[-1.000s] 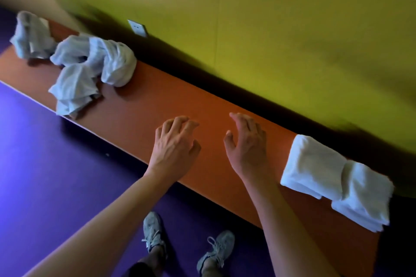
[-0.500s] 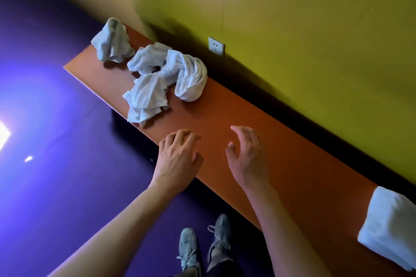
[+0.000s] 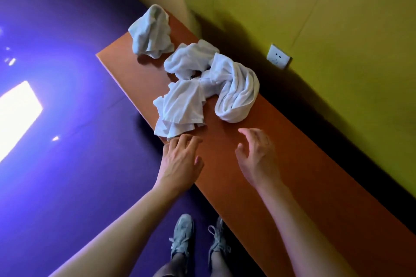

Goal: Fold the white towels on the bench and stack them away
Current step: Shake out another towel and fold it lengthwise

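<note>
A heap of crumpled white towels lies on the orange bench, with its near corner hanging at the bench's front edge. A separate bunched white towel sits at the bench's far left end. My left hand hovers over the front edge, fingers spread, its fingertips just short of the heap's near corner. Over the bare bench a little below the heap is my right hand, fingers loosely curled and holding nothing.
A yellow-green wall with a white socket runs along the back of the bench. The floor is dark purple with bright light reflections at the left. My two feet in grey sneakers stand by the bench's front edge.
The view has swung left along the bench. The folded towels at the right have left the view. Both hands now sit much closer to the crumpled heap.
</note>
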{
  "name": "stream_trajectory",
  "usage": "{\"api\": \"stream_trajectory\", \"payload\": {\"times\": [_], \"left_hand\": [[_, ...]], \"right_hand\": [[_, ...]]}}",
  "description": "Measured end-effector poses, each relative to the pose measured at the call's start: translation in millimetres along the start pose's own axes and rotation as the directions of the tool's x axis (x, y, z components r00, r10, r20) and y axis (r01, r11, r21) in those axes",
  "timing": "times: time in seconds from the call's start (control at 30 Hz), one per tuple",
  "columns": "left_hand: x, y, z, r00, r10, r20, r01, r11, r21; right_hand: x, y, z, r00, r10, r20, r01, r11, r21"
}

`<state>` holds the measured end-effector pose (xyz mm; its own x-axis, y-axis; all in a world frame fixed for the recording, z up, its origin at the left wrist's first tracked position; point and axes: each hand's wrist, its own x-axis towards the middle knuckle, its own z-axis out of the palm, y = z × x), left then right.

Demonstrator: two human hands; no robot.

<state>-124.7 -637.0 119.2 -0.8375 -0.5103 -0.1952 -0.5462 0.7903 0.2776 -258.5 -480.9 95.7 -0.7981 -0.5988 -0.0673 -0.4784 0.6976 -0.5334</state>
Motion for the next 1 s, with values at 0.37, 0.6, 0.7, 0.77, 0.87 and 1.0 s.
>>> {"api": "stream_trajectory", "payload": {"times": [0.37, 0.6, 0.7, 0.77, 0.87, 1.0], "left_hand": [[153, -103, 80, 0.993, 0.01, 0.115, -0.037, 0.971, 0.234], [176, -135, 98, 0.994, 0.107, -0.013, -0.105, 0.987, 0.118], [175, -131, 90, 0.994, 0.103, -0.04, -0.105, 0.993, -0.049], [165, -119, 78, 0.995, 0.096, -0.026, -0.099, 0.975, -0.197], [142, -98, 50, 0.993, 0.12, -0.015, -0.118, 0.929, -0.352], [113, -70, 2, 0.981, 0.193, -0.018, -0.182, 0.884, -0.43]], "right_hand": [[88, -2, 103, 0.998, -0.062, 0.034, 0.062, 0.998, -0.013], [85, -5, 132, 0.999, -0.015, 0.046, 0.016, 1.0, -0.013], [83, -12, 133, 0.999, 0.003, 0.041, -0.003, 1.0, 0.012], [80, -19, 129, 0.997, 0.025, 0.069, -0.029, 0.998, 0.055], [72, -33, 119, 0.987, 0.06, 0.149, -0.081, 0.987, 0.137], [61, -60, 100, 0.978, 0.141, 0.156, -0.175, 0.957, 0.229]]}}
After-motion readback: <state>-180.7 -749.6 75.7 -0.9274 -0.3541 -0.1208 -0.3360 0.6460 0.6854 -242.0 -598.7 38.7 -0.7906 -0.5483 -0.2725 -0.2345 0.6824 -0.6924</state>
